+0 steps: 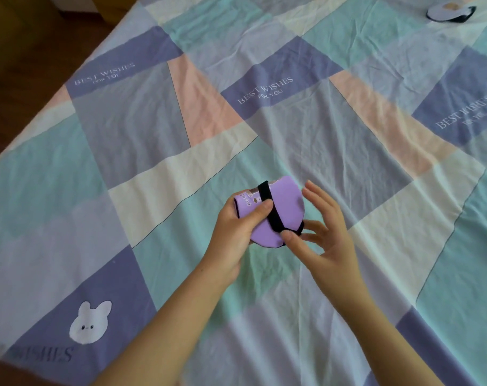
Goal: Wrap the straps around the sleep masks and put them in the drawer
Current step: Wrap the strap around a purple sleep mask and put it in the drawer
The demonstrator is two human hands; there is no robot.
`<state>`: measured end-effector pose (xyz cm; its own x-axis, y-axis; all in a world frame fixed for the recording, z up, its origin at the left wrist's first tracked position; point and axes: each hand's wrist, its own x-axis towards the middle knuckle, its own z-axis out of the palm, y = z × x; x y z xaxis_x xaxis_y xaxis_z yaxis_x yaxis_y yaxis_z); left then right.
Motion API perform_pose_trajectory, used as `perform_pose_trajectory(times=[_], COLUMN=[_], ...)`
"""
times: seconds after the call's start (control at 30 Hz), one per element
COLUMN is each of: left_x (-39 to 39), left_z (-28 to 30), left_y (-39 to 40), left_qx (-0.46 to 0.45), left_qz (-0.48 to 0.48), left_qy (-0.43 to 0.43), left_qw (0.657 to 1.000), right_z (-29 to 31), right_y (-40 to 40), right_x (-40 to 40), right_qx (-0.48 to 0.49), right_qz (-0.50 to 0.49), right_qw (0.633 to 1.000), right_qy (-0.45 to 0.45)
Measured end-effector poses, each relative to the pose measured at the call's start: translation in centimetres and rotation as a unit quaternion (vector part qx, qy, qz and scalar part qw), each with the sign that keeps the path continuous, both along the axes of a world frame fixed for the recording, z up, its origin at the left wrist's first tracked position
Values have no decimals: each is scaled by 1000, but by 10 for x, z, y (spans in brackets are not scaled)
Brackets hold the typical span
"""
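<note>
A folded purple sleep mask (285,210) is held above the bed, with its black strap (270,210) running diagonally across its face. My left hand (236,232) grips the mask's left side, thumb pressed on the strap. My right hand (323,232) pinches the strap at the mask's lower right edge between thumb and fingertips, the other fingers spread. A second sleep mask (448,12), pale with a dark strap, lies on the bed at the far right corner. No drawer is in view.
A patchwork bedsheet (264,129) in teal, lilac, pink and cream covers the whole bed. Wooden floor (28,51) shows past the bed's left edge at the upper left.
</note>
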<state>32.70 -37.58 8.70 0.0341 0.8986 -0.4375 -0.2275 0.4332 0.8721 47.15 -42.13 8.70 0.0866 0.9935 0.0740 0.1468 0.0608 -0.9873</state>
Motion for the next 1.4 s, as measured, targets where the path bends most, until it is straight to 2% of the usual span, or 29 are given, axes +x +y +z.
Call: perform_pose_trajectory(times=[0.13, 0.3, 0.43, 0.57, 0.63, 0.77, 0.83, 0.93, 1.0, 1.13, 1.27, 1.4], left_x=[2, 1, -13, -46, -67, -110, -131, -171, -197, -257, -330, -403], left_z=[15, 51, 94, 164, 212, 313, 357, 413, 446, 506, 553, 585], left_y=[-4, -9, -7, -11, -16, -41, -62, -100, -125, -187, -249, -312], left_qx=[21, 37, 110, 193, 221, 268, 270, 260, 237, 174, 104, 55], left_qz=[-5, -29, -44, -63, -49, -3, 8, 19, 16, 29, 86, 153], left_qy=[-20, -7, 113, 250, 331, 522, 620, 750, 798, 837, 867, 860], left_qw=[1000, 999, 987, 947, 916, 810, 737, 608, 554, 519, 480, 483], right_z=[10, 40, 76, 143, 190, 284, 324, 384, 419, 485, 529, 555], right_y=[8, 16, 24, 33, 36, 35, 33, 24, 18, -10, -39, -75], right_x=[-5, -6, -6, -16, -25, -47, -62, -95, -120, -188, -273, -373], right_qx=[74, 79, 93, 137, 171, 238, 263, 313, 343, 396, 421, 431], right_qz=[67, 69, 63, 97, 118, 162, 188, 232, 260, 324, 388, 440], right_qw=[989, 989, 990, 981, 973, 949, 937, 911, 893, 854, 818, 787], right_qy=[-112, -106, -89, -93, -100, -126, -133, -137, -131, -93, -62, -32])
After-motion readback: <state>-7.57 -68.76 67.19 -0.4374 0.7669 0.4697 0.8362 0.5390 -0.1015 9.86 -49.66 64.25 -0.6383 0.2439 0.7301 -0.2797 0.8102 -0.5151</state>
